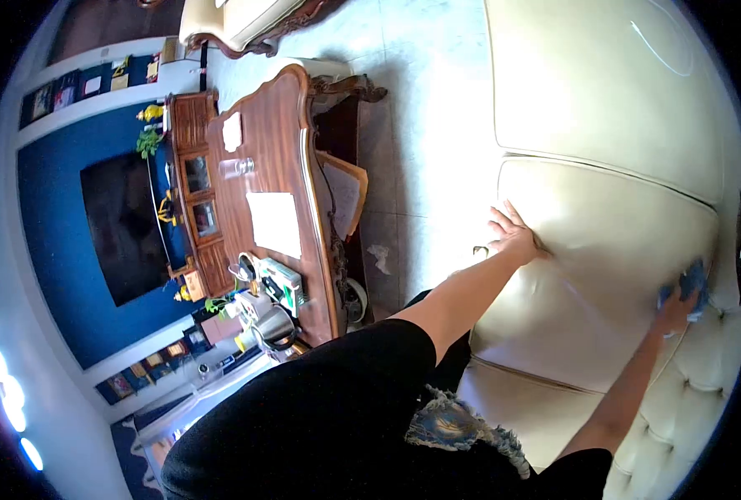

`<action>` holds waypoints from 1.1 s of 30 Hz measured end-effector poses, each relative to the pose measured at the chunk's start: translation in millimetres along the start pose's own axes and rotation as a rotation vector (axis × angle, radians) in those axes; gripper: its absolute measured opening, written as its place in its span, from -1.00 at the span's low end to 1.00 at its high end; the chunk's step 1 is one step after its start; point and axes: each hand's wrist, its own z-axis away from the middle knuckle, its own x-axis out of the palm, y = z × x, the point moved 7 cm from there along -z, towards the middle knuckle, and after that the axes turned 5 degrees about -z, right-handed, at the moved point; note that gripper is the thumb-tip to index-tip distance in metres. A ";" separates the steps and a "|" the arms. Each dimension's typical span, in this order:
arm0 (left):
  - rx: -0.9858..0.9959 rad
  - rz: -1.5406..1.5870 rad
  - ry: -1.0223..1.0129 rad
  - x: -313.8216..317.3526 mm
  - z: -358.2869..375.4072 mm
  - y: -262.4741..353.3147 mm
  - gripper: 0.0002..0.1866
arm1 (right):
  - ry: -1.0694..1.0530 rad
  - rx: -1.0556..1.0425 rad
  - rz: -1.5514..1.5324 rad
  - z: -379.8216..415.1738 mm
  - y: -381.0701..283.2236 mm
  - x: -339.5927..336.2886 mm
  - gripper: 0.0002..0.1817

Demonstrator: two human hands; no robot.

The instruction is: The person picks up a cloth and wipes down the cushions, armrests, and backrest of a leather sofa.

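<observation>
My left hand (517,240) is pressed onto the cream sofa cushion (587,242) near its front edge, fingers spread and nothing held. Dents show in the leather around it. At the back of the same cushion, by the tufted backrest (695,375), my right hand (677,310) is closed on a blue cloth (692,287). The cloth bunches beyond the fingers and touches the sofa where seat and backrest meet. Part of the right hand's fingers is hidden by the cloth.
A carved wooden coffee table (279,158) stands left of the sofa, bearing white paper (274,223), a glass (237,167) and a metal kettle (274,323). Crumpled tissue (379,258) lies on the tiled floor (437,125). A television (120,229) hangs on the blue wall.
</observation>
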 end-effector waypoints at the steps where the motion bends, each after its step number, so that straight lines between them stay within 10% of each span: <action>1: 0.015 0.002 -0.013 4.1 -4.7 -0.2 0.80 | 0.019 -0.128 0.100 22.1 -70.7 11.8 -0.29; 5: 0.070 -0.016 0.042 8.0 -8.1 -6.7 0.68 | -0.387 -0.545 -0.096 161.8 -363.1 75.2 -0.27; 8: 0.163 -0.129 0.109 41.4 -46.8 -15.6 0.45 | -0.873 -0.572 -0.157 242.8 -438.7 126.1 -0.33; 10: 0.268 -0.181 0.098 22.1 -25.5 -18.8 0.24 | -0.899 -0.681 -0.215 242.1 -449.0 123.3 -0.31; 14: 0.183 0.025 0.115 -0.2 4.0 -18.7 0.74 | -0.893 -0.698 -0.101 172.9 -405.0 71.9 -0.24; 18: 0.221 0.057 0.083 -3.2 8.1 -21.0 0.69 | -0.234 -0.612 0.108 50.6 -224.7 16.4 -0.39; 19: 0.212 0.027 0.104 -4.1 10.2 -22.4 0.69 | -0.195 -0.299 0.297 34.1 -173.0 0.9 -0.39; 22: 0.316 0.114 0.153 2.6 0.3 -27.5 0.64 | -0.043 -0.121 0.552 60.7 -113.7 -16.3 -0.33; 24: 0.394 0.073 0.196 3.7 -4.4 -43.1 0.52 | 0.033 -0.357 0.413 130.1 -147.1 8.9 -0.32; 29: 0.681 0.291 0.288 -13.0 -30.0 -67.0 0.01 | -0.192 -0.482 0.081 324.9 -311.7 42.8 -0.27; 33: 0.815 0.156 0.596 -39.9 21.4 -37.2 -0.13 | -0.854 -0.489 0.202 456.1 -340.9 88.7 -0.46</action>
